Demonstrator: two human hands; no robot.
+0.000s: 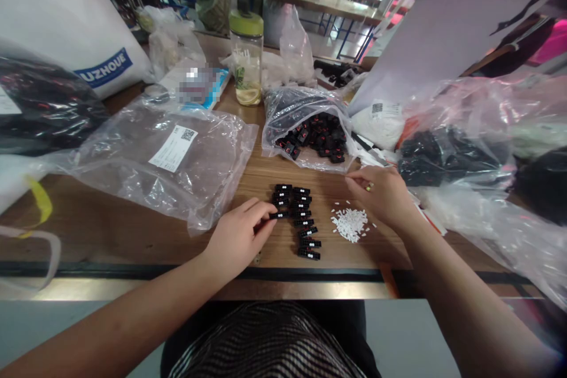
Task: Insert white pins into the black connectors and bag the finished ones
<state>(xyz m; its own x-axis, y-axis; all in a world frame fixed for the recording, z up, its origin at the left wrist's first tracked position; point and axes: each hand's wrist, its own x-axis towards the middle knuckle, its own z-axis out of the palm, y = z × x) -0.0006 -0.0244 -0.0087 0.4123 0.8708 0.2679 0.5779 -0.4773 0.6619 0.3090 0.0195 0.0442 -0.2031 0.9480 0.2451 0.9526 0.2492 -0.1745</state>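
Note:
My left hand [243, 231] pinches a black connector housing [280, 215] with white dots on its side, low over the wooden table at the end of a short column of like pieces. To its right runs a longer column of black connector housings [305, 222], several of them, each with white spots. My right hand [380, 192] is closed at the fingertips near the front right corner of an open clear bag [283, 112] of black connectors. Whatever its fingers hold is too small to make out. Just below it lies a pile of small white plugs [349, 224].
A clear plastic bag with a white label [172, 147] lies at left. Behind stands a bottle with a green lid [246, 59]. Clear bags of black parts [456, 153] crowd the right side, beside a white bundle [378, 124]. The table's front edge [283, 274] runs below my hands.

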